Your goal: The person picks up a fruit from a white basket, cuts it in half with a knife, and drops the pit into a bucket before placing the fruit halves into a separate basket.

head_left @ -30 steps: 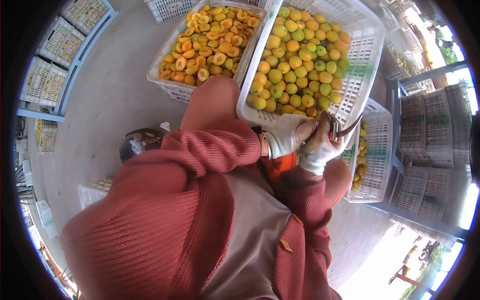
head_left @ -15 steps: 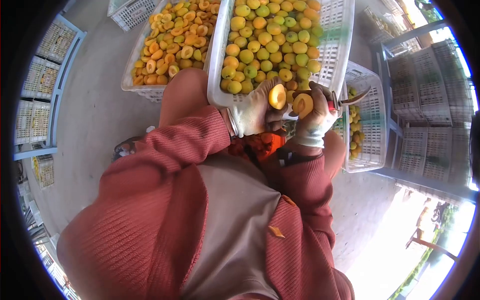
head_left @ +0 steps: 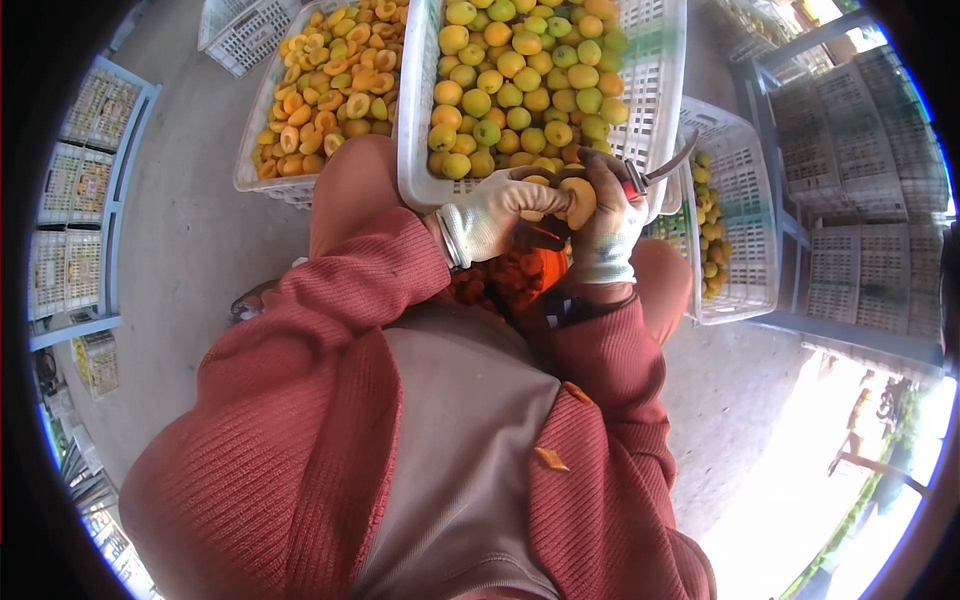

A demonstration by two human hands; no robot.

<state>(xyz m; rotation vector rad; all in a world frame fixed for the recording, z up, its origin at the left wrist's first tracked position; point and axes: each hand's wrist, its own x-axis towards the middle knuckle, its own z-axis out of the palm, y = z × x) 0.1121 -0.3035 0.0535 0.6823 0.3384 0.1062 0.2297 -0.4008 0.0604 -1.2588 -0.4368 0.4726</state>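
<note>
My left hand (head_left: 500, 212), in a white glove with darkened fingers, is closed on an apricot half (head_left: 537, 183). Close beside it, my right hand (head_left: 608, 208) grips a knife (head_left: 668, 166) with a red handle and a curved blade pointing up and right. Another apricot half (head_left: 578, 203) is held in that same hand, its cut face showing, and my left fingertips reach it. Both hands are over the near edge of a white crate (head_left: 418, 180) of whole apricots. Below them, an orange container (head_left: 535, 280) holds small dark pieces.
A crate of halved apricots (head_left: 245, 183) is at the upper left, with another white crate (head_left: 245, 40) behind it. To the right is a crate (head_left: 748, 240) with whole fruit. Racks of stacked crates (head_left: 75, 180) line both sides. My knees flank the orange container.
My hands have come together, and my left fingers now reach the apricot half in my right hand. The left half has turned and is more covered. The view has shifted slightly.
</note>
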